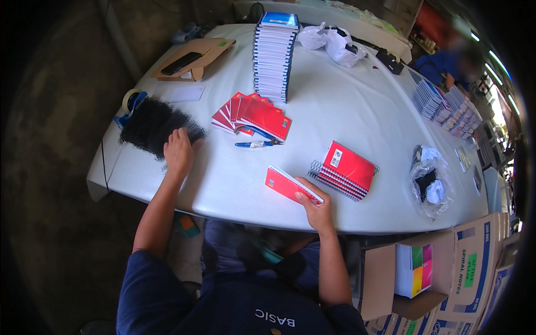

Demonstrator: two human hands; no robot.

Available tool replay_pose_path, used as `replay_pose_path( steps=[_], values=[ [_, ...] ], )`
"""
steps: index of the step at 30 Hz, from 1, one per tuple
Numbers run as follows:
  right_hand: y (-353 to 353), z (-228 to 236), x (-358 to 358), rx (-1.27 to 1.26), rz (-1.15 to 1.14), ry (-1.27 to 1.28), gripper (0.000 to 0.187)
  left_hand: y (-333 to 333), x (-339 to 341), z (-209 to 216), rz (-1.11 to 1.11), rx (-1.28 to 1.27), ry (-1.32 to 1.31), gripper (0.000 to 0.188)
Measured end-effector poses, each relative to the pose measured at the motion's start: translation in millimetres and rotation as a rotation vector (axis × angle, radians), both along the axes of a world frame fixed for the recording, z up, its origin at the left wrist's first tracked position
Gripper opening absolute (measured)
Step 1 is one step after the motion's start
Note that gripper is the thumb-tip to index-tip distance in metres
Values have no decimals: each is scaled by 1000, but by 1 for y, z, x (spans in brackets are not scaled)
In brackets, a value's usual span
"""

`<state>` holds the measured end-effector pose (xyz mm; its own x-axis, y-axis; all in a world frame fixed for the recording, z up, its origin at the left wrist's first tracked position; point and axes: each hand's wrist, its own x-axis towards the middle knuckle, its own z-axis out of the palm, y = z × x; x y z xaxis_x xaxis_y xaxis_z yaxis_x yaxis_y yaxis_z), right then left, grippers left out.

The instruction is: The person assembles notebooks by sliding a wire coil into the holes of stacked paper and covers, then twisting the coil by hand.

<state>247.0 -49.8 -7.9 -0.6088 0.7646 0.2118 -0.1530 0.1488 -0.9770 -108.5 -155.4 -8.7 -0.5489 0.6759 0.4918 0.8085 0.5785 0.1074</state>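
Observation:
My right hand (316,207) holds a red notebook (286,184) near the table's front edge, thumb on top of its cover and its white page edge showing. My left hand (178,152) rests on the near right side of a heap of black spiral binding coils (151,127); its thumb stands apart from the fingers, whose tips dip among the coils. Between and beyond my hands lies a fan of red notebooks (254,114). Blue-handled pliers (258,144) lie just in front of it. To the right, red spiral notebooks (349,167) are stacked, with wire loops along their sides.
A tall stack of blue notebooks (274,56) stands at the back. A tape dispenser (133,103) and cardboard with a phone (181,63) lie left. White plastic bags (338,46) sit behind, a clear bag (431,187) right. An open carton (379,279) stands lower right; a person (446,64) is beyond.

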Motion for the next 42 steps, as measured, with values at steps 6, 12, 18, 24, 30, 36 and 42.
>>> replay_pose_path(
  steps=[6, 12, 18, 24, 30, 36, 42],
  values=[
    [1, 1, 3, 0, -7, -8, 29, 6, 13, 4, -30, 130, 17, 29],
    [2, -1, 2, 1, 7, -2, 31, 17, -9, 59, 167, 31, -255, 36],
    [4, 2, 1, -24, 54, -37, 31, 22, -5, 58, 142, 57, -256, 40],
    [5, 2, 2, -65, 51, -21, 32, 27, 14, 63, 220, -112, -250, 41],
    [6, 1, 2, -45, 58, -26, 31, 22, 5, 56, 88, -61, -321, 42],
    [6, 4, 2, -41, 65, -34, 31, 18, 21, 28, 29, -172, -231, 35],
    [8, -1, 3, -10, 60, -66, 31, 14, 23, 62, 132, -61, -385, 32]
  ],
)
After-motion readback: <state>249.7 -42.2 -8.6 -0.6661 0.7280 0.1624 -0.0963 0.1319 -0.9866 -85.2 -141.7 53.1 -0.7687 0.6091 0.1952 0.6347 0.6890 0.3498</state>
